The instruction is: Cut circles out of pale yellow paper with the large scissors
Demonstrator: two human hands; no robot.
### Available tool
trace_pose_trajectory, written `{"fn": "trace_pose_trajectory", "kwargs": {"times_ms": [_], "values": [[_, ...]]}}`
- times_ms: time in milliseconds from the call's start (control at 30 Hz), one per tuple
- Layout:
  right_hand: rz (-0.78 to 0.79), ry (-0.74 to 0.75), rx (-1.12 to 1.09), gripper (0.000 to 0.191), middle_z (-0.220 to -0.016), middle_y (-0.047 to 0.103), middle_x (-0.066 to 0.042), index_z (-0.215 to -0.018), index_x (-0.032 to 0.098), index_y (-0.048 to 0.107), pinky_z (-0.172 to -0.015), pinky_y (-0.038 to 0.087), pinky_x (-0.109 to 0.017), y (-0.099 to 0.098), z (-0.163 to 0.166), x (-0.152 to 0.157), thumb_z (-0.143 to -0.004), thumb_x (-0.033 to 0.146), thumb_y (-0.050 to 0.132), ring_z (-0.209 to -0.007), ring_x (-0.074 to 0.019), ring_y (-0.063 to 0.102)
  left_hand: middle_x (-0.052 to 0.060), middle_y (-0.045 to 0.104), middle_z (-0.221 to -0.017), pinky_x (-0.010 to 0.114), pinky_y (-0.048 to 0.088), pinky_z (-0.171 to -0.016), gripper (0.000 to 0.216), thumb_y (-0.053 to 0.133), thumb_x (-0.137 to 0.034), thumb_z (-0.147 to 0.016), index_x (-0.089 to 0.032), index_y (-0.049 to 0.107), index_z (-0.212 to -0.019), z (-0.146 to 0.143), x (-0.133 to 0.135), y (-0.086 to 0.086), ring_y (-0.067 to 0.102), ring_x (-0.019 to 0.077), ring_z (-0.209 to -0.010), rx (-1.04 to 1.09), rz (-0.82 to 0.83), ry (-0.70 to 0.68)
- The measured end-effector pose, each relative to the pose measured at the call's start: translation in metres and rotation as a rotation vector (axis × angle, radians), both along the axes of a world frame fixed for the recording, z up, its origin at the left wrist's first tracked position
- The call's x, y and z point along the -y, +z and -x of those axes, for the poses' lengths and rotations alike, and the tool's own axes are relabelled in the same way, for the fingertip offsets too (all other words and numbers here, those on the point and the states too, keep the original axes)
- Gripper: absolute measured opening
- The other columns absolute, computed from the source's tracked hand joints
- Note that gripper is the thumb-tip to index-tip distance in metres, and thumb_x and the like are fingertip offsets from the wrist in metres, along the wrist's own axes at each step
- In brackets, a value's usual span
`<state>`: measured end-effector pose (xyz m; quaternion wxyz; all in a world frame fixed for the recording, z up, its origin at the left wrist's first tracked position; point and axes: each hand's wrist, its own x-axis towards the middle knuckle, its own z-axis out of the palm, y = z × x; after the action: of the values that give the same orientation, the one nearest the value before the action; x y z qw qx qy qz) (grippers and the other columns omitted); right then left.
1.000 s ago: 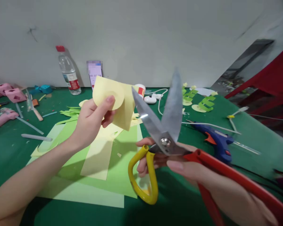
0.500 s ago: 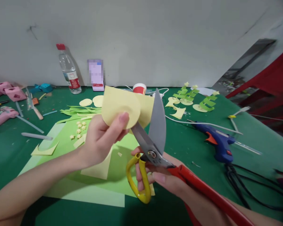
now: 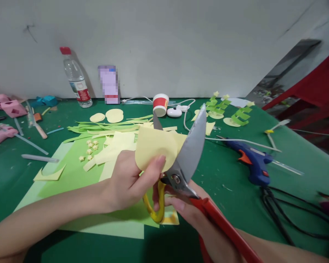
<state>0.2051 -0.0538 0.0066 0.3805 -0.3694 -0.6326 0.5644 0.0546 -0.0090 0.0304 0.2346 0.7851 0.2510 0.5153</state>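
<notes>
A piece of yellow paper (image 3: 153, 146), rounded on its lower and right sides, is pinched in my left hand (image 3: 137, 179) with the thumb on its face. My right hand (image 3: 192, 212) grips large scissors (image 3: 193, 144) with a yellow loop and a red handle. Their blades stand apart with the paper between them, one blade partly hidden behind it. Below my hands lie green paper sheets (image 3: 68, 186). Small yellow paper stars (image 3: 91, 146) and yellow paper scraps (image 3: 117, 142) rest on them, with green paper strips (image 3: 98, 128) behind.
Yellow paper discs (image 3: 114, 115), a paper cup (image 3: 161, 105), a water bottle (image 3: 76, 82) and a phone (image 3: 109, 86) are along the wall. Green spiral paper pieces (image 3: 240, 117) stand at the back right. A blue glue gun (image 3: 253, 164) with cords lies right, a pink one (image 3: 2, 135) left.
The left hand and paper have moved right and down, deeper between the scissor blades. The scissors' tips have swung right, and the blades are spread wider. The view has shifted slightly.
</notes>
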Motion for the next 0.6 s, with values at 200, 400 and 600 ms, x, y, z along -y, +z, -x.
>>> {"fn": "trace_pose_trajectory", "kwargs": {"times_ms": [200, 400, 600], "values": [[-0.039, -0.001, -0.117, 0.02, -0.076, 0.052, 0.002, -0.1, 0.029, 0.053, -0.058, 0.043, -0.025, -0.0002, 0.001, -0.0032, -0.088, 0.022, 0.039, -0.063, -0.0138, 0.045, -0.004, 0.054, -0.037, 0.007, 0.04, -0.037, 0.036, 0.041, -0.012, -0.088, -0.013, 0.047, -0.052, -0.0012, 0.0005, 0.0001, 0.053, 0.0024, -0.036, 0.001, 0.008, -0.048], [-0.059, 0.029, -0.118, 0.02, -0.071, 0.047, 0.003, -0.098, 0.029, 0.052, -0.056, 0.038, -0.026, -0.0005, -0.0005, -0.0053, -0.088, 0.02, 0.038, -0.059, -0.0138, 0.038, -0.003, 0.053, -0.037, 0.01, 0.046, -0.044, 0.04, 0.041, -0.011, -0.087, -0.015, 0.047, -0.049, -0.0034, 0.0022, -0.0004, 0.054, 0.0044, -0.037, 0.04, 0.027, -0.086], [-0.041, 0.009, -0.134, 0.018, -0.073, 0.051, 0.003, -0.094, 0.027, 0.053, -0.056, 0.038, -0.026, -0.0046, -0.0003, -0.0033, -0.088, 0.02, 0.037, -0.061, -0.0137, 0.042, -0.003, 0.053, -0.038, 0.01, 0.044, -0.04, 0.039, 0.04, -0.014, -0.088, -0.015, 0.047, -0.049, -0.0042, 0.0037, -0.0006, 0.053, 0.0045, -0.036, 0.038, 0.077, -0.075]]}}
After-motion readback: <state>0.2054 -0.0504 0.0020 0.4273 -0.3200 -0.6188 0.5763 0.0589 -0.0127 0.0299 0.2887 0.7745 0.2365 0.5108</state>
